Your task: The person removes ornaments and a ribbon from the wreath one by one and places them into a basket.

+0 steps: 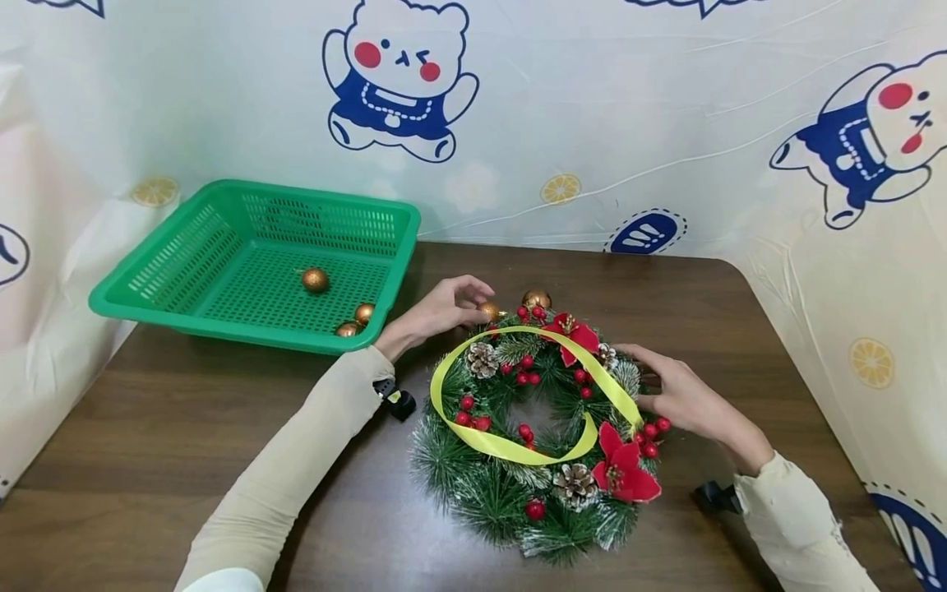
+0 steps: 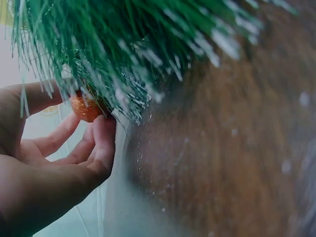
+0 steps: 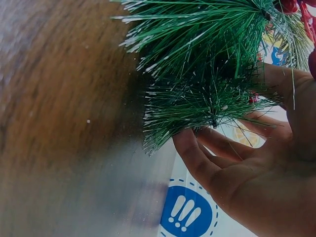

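Note:
A green Christmas wreath [image 1: 473,485] lies on the table, with red berries, pine cones and red poinsettias [image 1: 627,467] on it. A loop of yellow ribbon [image 1: 497,446] lies across its top. At the wreath's far left edge, my left hand [image 1: 442,307] pinches a small gold Christmas ball [image 2: 87,107] between thumb and fingers, against the needles. Another gold ball [image 1: 536,299] sits at the wreath's far edge. On the right side, my right hand [image 1: 684,393] grips the wreath's edge; the right wrist view shows its fingers [image 3: 197,160] curled at the needles, partly hidden by them.
A green plastic basket [image 1: 255,328] stands at the back left, holding several gold balls, one of them a ball [image 1: 315,279] near its middle. The brown table [image 1: 185,411] meets a cloth backdrop [image 1: 562,99] printed with cartoon bears. A small black device sits at each wrist.

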The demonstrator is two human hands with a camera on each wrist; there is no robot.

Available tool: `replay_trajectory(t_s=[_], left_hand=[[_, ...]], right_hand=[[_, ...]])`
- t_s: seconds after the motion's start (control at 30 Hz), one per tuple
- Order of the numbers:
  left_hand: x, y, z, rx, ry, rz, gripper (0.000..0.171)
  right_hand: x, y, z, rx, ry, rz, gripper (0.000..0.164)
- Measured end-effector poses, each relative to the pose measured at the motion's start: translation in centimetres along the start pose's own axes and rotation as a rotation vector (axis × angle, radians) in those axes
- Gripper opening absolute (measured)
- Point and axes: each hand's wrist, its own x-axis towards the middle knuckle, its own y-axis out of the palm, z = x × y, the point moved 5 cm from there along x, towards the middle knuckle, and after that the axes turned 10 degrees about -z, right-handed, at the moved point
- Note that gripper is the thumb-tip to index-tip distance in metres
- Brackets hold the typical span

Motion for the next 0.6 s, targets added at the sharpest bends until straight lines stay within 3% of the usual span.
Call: replay_trajectory(t_s=[0.33,0.6], left_hand=[[-0.02,-0.5,-0.19,-0.007,0.004,-0.046,0.034],[-0.23,-0.81,-0.8,-0.025,-0.007,-0.079,0.037]], right_hand=[[0.07,0.01,0.08,-0.001,-0.013,-0.003,0.066],[0.04,-0.1,0.24,0.006,-0.012,-0.002,0.065]])
